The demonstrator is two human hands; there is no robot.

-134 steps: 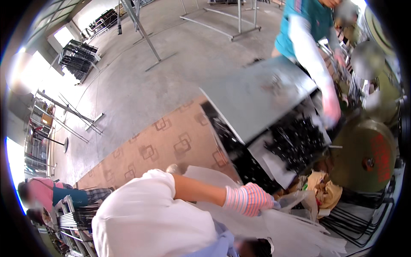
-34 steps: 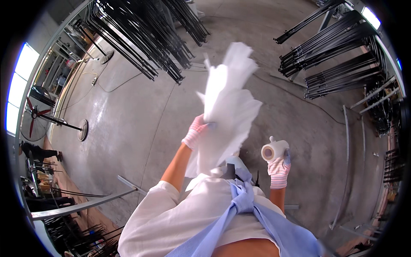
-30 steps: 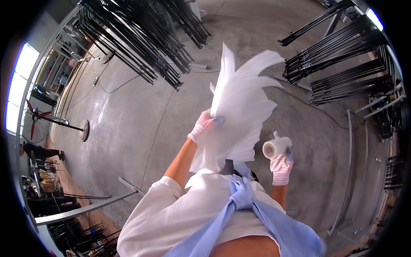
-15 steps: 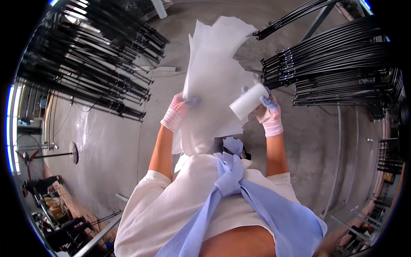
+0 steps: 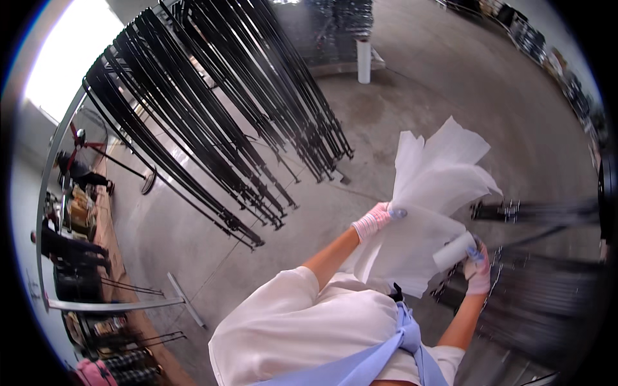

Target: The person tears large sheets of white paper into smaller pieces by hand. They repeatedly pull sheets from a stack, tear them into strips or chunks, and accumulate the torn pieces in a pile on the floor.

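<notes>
My left hand, in a striped pink-and-white glove with bluish fingertips, is closed on the edge of a bunch of thin white packing sheets. The thumb lies on top, and the sheets fan out loosely at their far end and hang down toward my shirt. My right hand, gloved the same way, is wrapped round one end of a white roll, perhaps of film or tape. This roll lies tilted over the right side of the sheets; whether it touches them I cannot tell.
Long black bent rods hang in rows on a rack at my left. More dark rods, blurred, are close by my right arm. Farther off are a white upright roll, a dark wrapped stack, a fan and people at the far left.
The view has swung left, so my hands appear farther right. The far ends of the sheets have spread into a fan. Both hands keep their holds.
</notes>
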